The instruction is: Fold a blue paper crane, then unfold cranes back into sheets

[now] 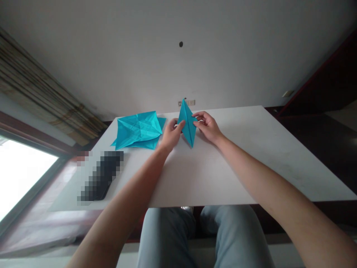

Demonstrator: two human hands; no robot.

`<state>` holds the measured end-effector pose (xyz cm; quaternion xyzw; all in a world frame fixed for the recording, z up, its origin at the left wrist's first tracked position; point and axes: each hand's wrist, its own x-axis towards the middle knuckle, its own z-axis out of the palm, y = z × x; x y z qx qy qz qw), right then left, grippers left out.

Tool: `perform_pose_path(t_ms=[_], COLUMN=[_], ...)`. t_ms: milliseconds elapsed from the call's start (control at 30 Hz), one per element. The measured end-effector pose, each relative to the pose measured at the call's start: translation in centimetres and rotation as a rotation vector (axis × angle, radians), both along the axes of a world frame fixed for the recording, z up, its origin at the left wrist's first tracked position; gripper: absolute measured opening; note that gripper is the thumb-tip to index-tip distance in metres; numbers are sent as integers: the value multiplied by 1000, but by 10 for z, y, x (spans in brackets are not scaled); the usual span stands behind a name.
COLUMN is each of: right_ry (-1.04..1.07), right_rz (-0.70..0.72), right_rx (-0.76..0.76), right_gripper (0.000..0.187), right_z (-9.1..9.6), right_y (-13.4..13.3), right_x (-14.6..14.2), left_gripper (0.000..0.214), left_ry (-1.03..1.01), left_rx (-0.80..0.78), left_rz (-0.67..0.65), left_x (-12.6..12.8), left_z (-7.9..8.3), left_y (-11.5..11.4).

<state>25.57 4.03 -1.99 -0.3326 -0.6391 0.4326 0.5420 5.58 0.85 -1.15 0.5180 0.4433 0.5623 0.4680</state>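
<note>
A folded blue paper [187,124], shaped like a tall narrow diamond with a crease down its middle, is held up above the table between both hands. My left hand [172,134] grips its left edge, thumb on the front and fingers behind. On the right edge, my right hand [208,125] pinches the paper between thumb and fingers. Creased blue paper sheets [138,130] lie spread on the table just left of my left hand, one partly over another.
The white table [212,178] reaches toward a grey wall with a socket [191,102]. A dark, pixelated flat object [104,175] lies at the table's left side. A window and a curtain [41,82] are on the left. My knees are under the near edge.
</note>
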Motion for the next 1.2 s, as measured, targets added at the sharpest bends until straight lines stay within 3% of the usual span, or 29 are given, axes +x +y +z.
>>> perform_pose_path(t_ms=[167, 267, 500, 700, 933, 1200], right_ry=[80, 58, -53, 9, 30, -39], right_rz=[16, 40, 38, 39, 207, 106], right_rx=[-83, -133, -88, -126, -208, -89], right_gripper=[64, 59, 62, 62, 55, 65], right_z=[0, 0, 0, 3, 7, 4], right_y=[1, 0, -1, -2, -7, -5], right_x=[-2, -2, 2, 1, 0, 0], left_gripper=[30, 30, 41, 35, 36, 36], left_ry=[15, 12, -9, -42, 25, 43], left_rx=[5, 25, 3, 19, 84, 91], left_rz=[30, 16, 15, 35, 11, 22], left_x=[-3, -3, -2, -3, -3, -3], left_z=[-1, -1, 0, -2, -2, -2], left_y=[4, 3, 5, 8, 4, 5])
